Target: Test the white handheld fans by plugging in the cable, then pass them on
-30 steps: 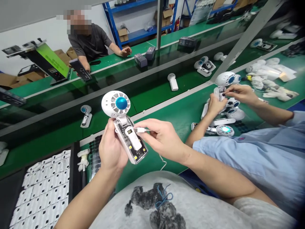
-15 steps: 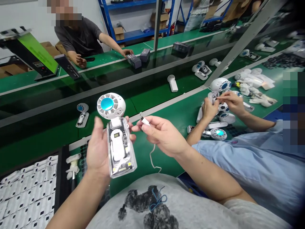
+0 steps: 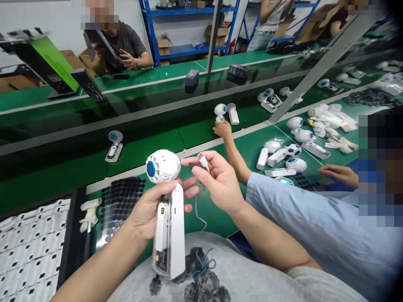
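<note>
Gripping a white handheld fan (image 3: 179, 228) at its neck, the wearer's left hand (image 3: 145, 213) lays its thumb across the front while the fingers curl behind and show past the right edge. The fan is nearly upright in that hold, its round head (image 3: 166, 164) above the thumb and its handle (image 3: 179, 249) below, in front of a grey shirt (image 3: 252, 268); holding it so high probably leaves the handle's white side, with its small slot (image 3: 175, 211), uncovered. Just right of this grip, the right hand (image 3: 222, 180) pinches a white cable plug (image 3: 203, 161) between thumb and fingers, metal end up and well apart from the slot, perhaps to keep the tip free of skin. Below that pinch hangs the cord (image 3: 197, 212), lost to view at the shirt. The right index fingertip comes close to the round head (whether they touch, I cannot tell). Under the left thumb, a tiny display (image 3: 163, 209) is too slanted to read. Left of the grip, a black-rimmed tray (image 3: 71, 230) is cut off; beyond the right hand, a co-worker's hand (image 3: 223, 129) hides the lower part of another fan (image 3: 220, 110).
</note>
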Demonstrator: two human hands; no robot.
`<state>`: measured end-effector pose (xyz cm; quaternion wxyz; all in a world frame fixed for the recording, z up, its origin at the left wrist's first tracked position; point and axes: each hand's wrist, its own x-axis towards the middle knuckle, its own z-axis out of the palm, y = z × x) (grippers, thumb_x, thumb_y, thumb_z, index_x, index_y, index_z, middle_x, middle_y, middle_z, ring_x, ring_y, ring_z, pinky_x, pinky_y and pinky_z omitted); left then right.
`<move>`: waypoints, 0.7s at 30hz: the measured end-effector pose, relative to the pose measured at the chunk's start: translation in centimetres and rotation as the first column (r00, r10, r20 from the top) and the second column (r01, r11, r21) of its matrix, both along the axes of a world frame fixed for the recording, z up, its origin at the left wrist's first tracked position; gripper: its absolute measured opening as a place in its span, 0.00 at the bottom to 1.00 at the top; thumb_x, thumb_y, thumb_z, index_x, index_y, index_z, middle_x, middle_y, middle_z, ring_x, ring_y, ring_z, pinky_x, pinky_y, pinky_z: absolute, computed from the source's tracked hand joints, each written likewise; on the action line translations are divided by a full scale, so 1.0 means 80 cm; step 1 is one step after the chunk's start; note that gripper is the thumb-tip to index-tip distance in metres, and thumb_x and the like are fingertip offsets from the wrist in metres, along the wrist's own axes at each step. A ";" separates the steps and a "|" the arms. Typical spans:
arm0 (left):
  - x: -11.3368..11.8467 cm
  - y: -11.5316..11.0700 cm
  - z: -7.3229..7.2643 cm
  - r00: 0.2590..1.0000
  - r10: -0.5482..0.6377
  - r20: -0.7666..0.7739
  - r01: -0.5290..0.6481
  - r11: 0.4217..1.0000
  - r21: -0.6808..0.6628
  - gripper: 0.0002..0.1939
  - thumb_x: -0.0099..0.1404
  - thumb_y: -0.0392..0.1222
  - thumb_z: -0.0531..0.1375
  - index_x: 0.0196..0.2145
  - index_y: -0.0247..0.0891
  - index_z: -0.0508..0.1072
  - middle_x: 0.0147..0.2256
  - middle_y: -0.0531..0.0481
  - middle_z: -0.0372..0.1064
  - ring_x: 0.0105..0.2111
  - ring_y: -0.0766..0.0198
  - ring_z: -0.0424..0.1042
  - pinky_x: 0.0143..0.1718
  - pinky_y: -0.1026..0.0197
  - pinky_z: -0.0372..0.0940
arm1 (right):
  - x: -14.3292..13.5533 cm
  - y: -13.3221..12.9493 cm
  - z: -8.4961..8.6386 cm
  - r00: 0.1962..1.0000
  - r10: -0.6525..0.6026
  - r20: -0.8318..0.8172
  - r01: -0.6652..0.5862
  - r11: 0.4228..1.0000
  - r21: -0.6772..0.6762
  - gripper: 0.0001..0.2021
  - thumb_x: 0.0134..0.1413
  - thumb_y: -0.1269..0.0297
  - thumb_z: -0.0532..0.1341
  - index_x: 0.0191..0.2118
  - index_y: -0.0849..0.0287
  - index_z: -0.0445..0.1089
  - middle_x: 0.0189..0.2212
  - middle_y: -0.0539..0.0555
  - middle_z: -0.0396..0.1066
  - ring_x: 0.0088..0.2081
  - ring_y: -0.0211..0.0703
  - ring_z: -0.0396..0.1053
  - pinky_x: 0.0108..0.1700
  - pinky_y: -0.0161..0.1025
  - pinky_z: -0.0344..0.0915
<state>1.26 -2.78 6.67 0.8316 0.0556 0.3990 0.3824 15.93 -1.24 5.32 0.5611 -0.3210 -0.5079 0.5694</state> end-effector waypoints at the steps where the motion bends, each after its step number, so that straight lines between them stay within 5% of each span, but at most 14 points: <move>1: 0.001 0.000 0.001 1.000 0.014 -0.011 -0.014 0.999 0.031 0.03 0.52 0.32 0.61 0.28 0.35 0.73 0.32 0.44 0.75 0.32 0.58 0.75 0.27 0.62 0.71 | 0.000 -0.002 -0.001 1.000 0.017 0.003 -0.017 1.000 0.018 0.06 0.54 0.63 0.60 0.37 0.55 0.62 0.40 0.53 0.73 0.31 0.35 0.72 0.33 0.34 0.71; 6: 0.008 0.002 0.004 0.994 0.075 -0.076 -0.066 0.992 0.111 0.05 0.50 0.31 0.63 0.28 0.36 0.74 0.22 0.50 0.71 0.21 0.66 0.71 0.23 0.66 0.69 | -0.003 -0.010 -0.007 0.997 0.074 -0.003 -0.073 0.995 0.069 0.06 0.55 0.66 0.59 0.37 0.55 0.60 0.40 0.52 0.73 0.27 0.33 0.69 0.30 0.34 0.71; 14: 0.014 0.001 0.009 0.971 0.167 -0.170 -0.129 0.969 0.213 0.09 0.42 0.29 0.66 0.26 0.32 0.75 0.24 0.51 0.70 0.23 0.71 0.69 0.25 0.71 0.65 | -0.002 -0.013 -0.011 0.993 0.118 -0.021 -0.115 0.989 0.096 0.06 0.55 0.70 0.59 0.38 0.54 0.61 0.43 0.51 0.71 0.31 0.34 0.70 0.34 0.37 0.71; 21: 0.012 0.006 0.014 0.921 0.190 -0.340 -0.087 0.951 0.298 0.09 0.39 0.32 0.68 0.22 0.33 0.73 0.22 0.53 0.68 0.22 0.70 0.67 0.23 0.69 0.62 | 0.018 0.002 0.006 0.991 0.103 0.081 -0.103 0.995 -0.001 0.03 0.49 0.70 0.63 0.31 0.58 0.67 0.27 0.46 0.69 0.27 0.32 0.67 0.30 0.32 0.67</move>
